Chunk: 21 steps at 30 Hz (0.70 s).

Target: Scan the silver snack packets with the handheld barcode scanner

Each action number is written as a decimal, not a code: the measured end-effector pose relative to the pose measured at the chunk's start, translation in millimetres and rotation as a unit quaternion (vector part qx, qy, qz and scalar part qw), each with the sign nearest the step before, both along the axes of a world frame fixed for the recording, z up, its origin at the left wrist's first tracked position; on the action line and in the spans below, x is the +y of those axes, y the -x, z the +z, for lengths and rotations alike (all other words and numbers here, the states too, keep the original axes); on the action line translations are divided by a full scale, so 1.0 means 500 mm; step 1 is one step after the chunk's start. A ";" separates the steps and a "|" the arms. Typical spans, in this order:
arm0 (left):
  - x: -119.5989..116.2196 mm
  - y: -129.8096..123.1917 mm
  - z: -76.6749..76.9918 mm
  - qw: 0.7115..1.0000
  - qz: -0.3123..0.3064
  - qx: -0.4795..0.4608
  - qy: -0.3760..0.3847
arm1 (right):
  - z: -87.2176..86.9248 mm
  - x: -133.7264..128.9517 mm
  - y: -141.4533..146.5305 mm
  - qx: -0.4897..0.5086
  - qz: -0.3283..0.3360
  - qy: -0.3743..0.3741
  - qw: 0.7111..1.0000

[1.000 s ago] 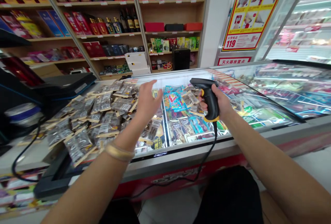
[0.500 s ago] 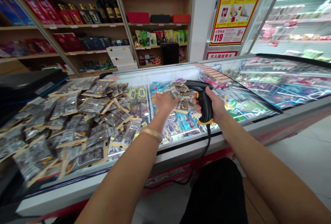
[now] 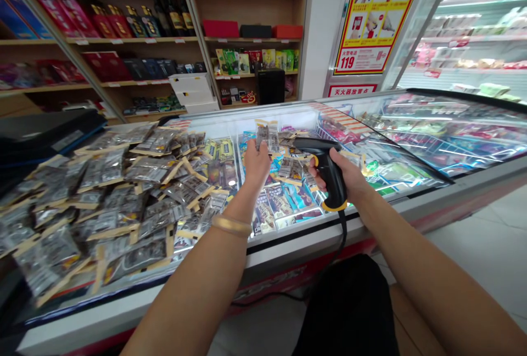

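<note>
My left hand (image 3: 257,165) pinches a small clear packet (image 3: 267,134) with dark contents and tan edges, held up above the freezer. In my right hand (image 3: 348,172) is a black and yellow barcode scanner (image 3: 329,172), its head pointing left toward the packet. A cable hangs from the scanner's handle. Several similar packets (image 3: 292,169) lie under and between my hands, on the freezer's glass. A large heap of the same packets (image 3: 119,197) covers the glass to the left.
The chest freezer (image 3: 296,235) runs across in front of me, with colourful bagged goods inside. Behind it stand shelves (image 3: 247,40) of boxes and bottles, and a yellow-red poster (image 3: 376,16). A dark case (image 3: 45,131) lies at the far left. A refrigerated display (image 3: 473,32) stands at the right.
My left hand has taken hold of a packet and raised it upright. The scanner in my right hand has shifted slightly down and right.
</note>
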<state>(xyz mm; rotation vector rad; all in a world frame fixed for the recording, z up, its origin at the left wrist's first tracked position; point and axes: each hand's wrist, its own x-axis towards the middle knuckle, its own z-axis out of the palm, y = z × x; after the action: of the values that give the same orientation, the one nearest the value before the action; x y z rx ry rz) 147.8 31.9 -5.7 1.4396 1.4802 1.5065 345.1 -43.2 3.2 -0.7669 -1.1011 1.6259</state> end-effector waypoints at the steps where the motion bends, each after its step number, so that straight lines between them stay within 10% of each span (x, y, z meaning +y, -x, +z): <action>1: -0.001 -0.002 0.001 1.000 -0.014 -0.005 -0.002 | -0.001 -0.001 0.000 -0.007 0.004 0.003 1.000; 12: -0.022 -0.003 0.019 0.996 -0.043 -0.028 -0.078 | 0.009 -0.005 0.025 0.001 0.038 -0.012 0.999; 21: -0.084 0.147 0.054 0.994 0.006 -0.102 -0.044 | 0.029 0.010 0.151 0.044 0.088 -0.015 0.995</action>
<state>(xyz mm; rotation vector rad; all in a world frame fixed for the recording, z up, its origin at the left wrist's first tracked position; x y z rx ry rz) 74.3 -9.9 21.1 1.2850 1.3173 1.6905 269.5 -38.3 17.9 -0.5849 -1.1535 1.7691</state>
